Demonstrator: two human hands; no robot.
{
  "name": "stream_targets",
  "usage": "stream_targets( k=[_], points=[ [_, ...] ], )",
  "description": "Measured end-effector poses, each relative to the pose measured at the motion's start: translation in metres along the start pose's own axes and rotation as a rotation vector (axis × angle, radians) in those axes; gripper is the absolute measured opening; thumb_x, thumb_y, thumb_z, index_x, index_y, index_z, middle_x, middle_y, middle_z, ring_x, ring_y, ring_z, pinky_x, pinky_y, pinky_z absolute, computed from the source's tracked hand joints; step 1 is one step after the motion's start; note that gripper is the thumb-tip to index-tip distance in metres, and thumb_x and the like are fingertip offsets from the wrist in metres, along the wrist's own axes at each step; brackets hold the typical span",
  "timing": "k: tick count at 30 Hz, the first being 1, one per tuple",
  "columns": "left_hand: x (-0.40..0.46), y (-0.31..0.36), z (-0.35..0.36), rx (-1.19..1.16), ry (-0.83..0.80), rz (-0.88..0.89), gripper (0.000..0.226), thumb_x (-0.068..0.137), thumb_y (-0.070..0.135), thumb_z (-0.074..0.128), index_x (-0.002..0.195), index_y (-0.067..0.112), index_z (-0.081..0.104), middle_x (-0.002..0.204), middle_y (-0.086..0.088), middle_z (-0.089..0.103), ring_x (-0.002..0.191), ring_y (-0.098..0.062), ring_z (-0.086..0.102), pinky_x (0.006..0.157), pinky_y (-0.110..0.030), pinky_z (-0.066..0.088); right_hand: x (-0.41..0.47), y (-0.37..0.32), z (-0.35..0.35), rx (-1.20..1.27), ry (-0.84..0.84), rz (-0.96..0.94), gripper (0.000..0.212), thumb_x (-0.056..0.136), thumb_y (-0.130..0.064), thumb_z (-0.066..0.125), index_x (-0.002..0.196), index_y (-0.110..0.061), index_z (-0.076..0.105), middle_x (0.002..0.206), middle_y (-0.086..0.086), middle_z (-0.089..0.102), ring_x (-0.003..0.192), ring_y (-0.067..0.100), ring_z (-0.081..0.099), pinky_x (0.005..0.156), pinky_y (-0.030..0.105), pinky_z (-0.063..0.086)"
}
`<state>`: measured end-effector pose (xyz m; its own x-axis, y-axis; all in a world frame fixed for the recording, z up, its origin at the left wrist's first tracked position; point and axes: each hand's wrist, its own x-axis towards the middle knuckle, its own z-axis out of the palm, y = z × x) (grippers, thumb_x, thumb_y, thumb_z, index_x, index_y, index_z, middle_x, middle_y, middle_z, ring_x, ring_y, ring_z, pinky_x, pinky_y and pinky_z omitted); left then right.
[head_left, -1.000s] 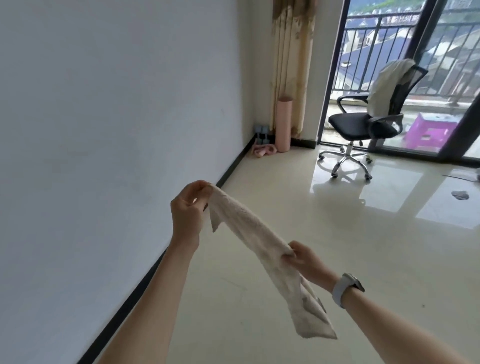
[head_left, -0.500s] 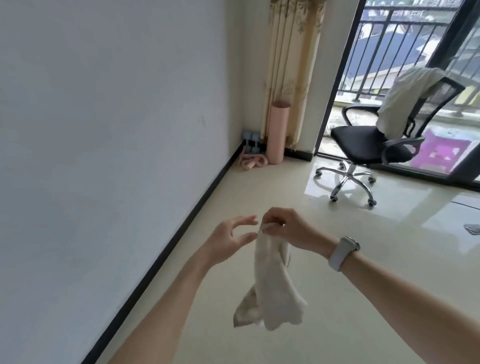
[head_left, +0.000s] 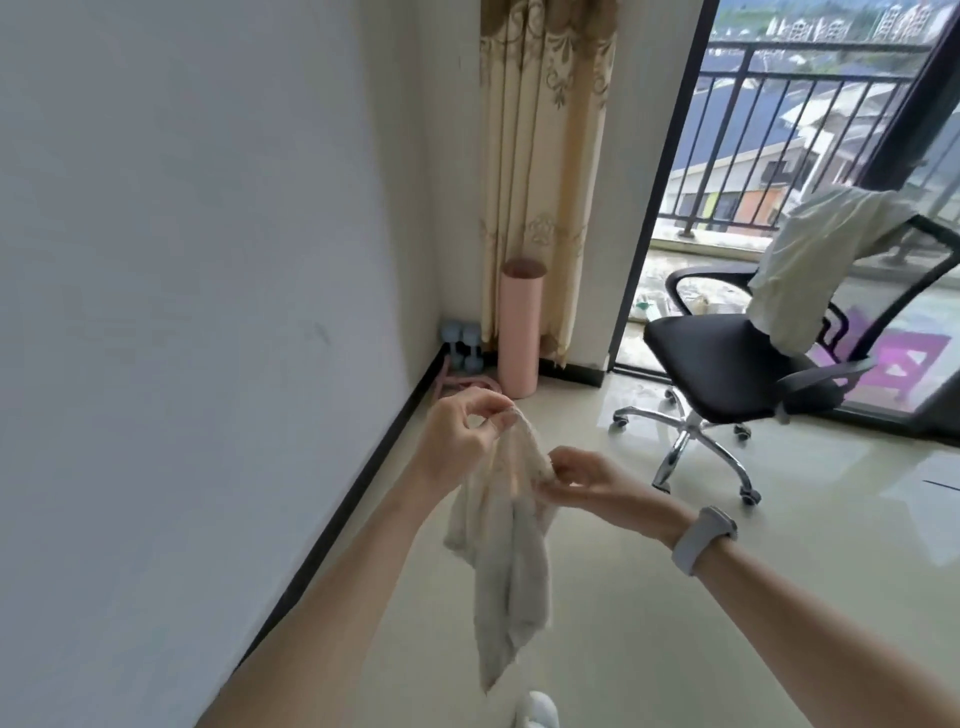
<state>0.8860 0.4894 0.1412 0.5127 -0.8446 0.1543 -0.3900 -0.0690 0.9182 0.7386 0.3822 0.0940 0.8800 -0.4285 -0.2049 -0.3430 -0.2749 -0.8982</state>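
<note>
Your left hand (head_left: 460, 436) pinches the top of the limp, cream-white terry cloth (head_left: 506, 540); your right hand (head_left: 587, 480), at four o'clock, pinches its edge lower down.

Small off-white terry cloth (head_left: 506, 551) hanging limp in air, bunching lengthwise; top edge arching over pinch of left hand (head_left: 460, 441); side fold being pinched just below and right of that by right hand (head_left: 582, 483); rest drooping below both grips, crumpling, tapering to pointed bottom corner; short flap sagging under left grip
</note>
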Motion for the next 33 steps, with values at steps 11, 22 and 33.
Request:
stream_targets(
  k=[11,22,33],
  points=[
    [0.305,-0.030,-0.082,-0.110,0.303,-0.137,0.016,0.091,0.010,0.051,0.080,0.020,0.057,0.077,0.007,0.057,0.075,-0.004,0.053,0.067,-0.010,0.042,0.282,-0.018,-0.191,-0.084,0.280,-0.079,0.017,0.091,-0.007,0.052,0.082,0.007,0.054,0.076,0.009,0.048,0.072,0.018,0.043,0.062,0.024,0.036],
    [0.601,-0.073,-0.108,0.049,-0.194,-0.105,0.033,0.086,0.017,0.062,0.119,0.018,0.061,0.108,0.009,0.062,0.091,0.002,0.059,0.069,0.002,0.043,0.565,-0.162,-0.311,-0.356,0.143,-0.334,0.012,0.088,-0.014,0.055,0.080,-0.019,0.062,0.061,-0.014,0.053,0.045,-0.009,0.047,0.049,0.008,0.037],
    [0.821,-0.018,-0.207,0.007,0.215,0.059,0.008,0.087,0.012,0.061,0.081,0.012,0.067,0.070,0.007,0.061,0.059,0.009,0.055,0.063,-0.002,0.042,0.771,-0.225,-0.439,-0.192,0.012,-0.414,0.018,0.090,-0.010,0.054,0.077,-0.023,0.059,0.073,-0.007,0.058,0.062,-0.002,0.054,0.062,0.011,0.043]
  ],
)
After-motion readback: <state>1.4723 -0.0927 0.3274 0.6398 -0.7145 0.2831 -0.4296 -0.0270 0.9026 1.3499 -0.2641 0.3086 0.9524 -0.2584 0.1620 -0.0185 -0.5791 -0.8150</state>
